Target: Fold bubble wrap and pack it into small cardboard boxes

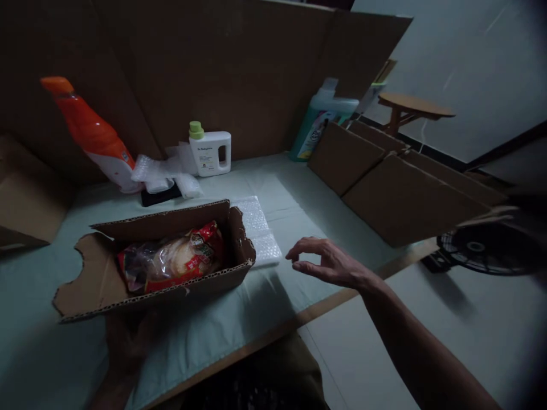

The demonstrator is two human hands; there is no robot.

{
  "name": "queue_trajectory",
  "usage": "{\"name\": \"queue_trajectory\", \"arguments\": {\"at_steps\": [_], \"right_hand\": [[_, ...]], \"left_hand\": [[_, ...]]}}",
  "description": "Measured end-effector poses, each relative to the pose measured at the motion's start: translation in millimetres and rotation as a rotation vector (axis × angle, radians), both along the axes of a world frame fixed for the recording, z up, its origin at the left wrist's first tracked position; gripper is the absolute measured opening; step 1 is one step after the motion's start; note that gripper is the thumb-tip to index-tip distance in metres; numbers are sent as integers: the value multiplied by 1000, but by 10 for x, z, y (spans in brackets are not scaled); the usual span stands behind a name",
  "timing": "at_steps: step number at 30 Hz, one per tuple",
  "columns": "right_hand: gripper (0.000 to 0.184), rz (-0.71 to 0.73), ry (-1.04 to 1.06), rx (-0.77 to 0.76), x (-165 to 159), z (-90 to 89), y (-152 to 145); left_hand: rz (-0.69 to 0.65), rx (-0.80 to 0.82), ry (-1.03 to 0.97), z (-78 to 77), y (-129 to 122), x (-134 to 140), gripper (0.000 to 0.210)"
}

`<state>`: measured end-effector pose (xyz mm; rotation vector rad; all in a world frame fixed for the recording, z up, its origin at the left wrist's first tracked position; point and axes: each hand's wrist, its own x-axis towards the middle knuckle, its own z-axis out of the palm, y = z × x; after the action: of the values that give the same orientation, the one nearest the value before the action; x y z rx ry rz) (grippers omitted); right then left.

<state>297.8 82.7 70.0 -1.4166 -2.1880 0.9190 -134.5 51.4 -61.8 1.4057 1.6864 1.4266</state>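
An open-topped cardboard box (217, 279) with rough-cut edges sits on the cloth-covered table. Inside it lies a red and clear plastic food packet (182, 256); what the packet contains is not clear. My left hand (128, 341) is in shadow against the near side of the box, holding it there, with its fingertips hidden. To the right of the box, my right hand (327, 262) hovers over the table with thumb and fingers curved apart and nothing between them. A flat piece of bubble wrap (256, 228) rests between the box and that hand.
An orange bottle (96, 134), bubble wrap over a dark flat object (160, 195) and a white jug (211, 154) stand along the back cardboard panel (239, 74). Behind right are a teal bottle (314, 128) and cardboard boxes (410, 196). A fan (478, 247) and stool (414, 105) stand beyond.
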Motion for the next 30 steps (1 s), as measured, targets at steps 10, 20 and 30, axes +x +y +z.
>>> {"name": "queue_trajectory", "arguments": {"at_steps": [10,20,30], "right_hand": [[56,-18,176,243,-1136,-510,58],[47,-225,250,198,-1251,-528,1114],[6,-242,-126,252,-288,-722,774]], "left_hand": [[39,-180,-104,306,130,174,61],[-32,45,-25,233,1097,335,59],[-73,-35,-135,-10,539,243,78]]}}
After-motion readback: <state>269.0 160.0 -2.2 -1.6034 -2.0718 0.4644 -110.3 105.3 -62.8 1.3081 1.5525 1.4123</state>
